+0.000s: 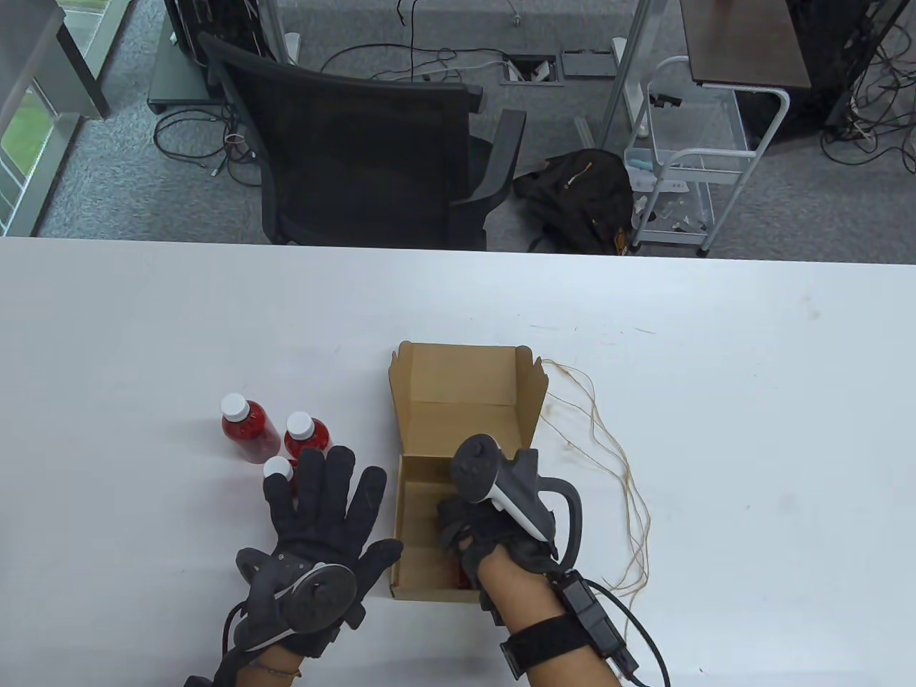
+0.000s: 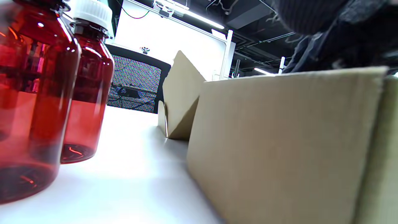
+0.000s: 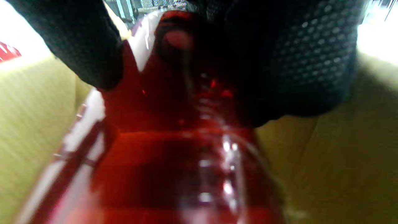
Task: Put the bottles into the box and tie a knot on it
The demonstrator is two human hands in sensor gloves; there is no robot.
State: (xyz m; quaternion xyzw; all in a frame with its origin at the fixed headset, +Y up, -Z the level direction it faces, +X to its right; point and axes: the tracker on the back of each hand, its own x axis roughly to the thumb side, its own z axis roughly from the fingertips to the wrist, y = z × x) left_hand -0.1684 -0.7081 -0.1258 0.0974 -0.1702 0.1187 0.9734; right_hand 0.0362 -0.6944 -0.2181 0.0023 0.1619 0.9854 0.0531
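Observation:
An open cardboard box (image 1: 429,529) sits mid-table, its lid (image 1: 458,379) folded back. Inside it my right hand (image 1: 464,522) grips a red bottle (image 3: 174,146), with fingers (image 3: 298,62) curled over its upper part; in the table view only a sliver of red (image 1: 465,577) shows under the hand. Left of the box stand three red bottles with white caps (image 1: 247,428) (image 1: 308,431) (image 1: 279,469). My left hand (image 1: 325,494) lies open with fingers spread just behind the nearest one, partly covering it. In the left wrist view the bottles (image 2: 84,90) rise at the left and the box wall (image 2: 279,149) fills the right.
A thin tan string (image 1: 608,458) lies in loose loops on the table to the right of the box. A black office chair (image 1: 358,150) stands beyond the far table edge. White table surface (image 1: 751,372) spreads around the box.

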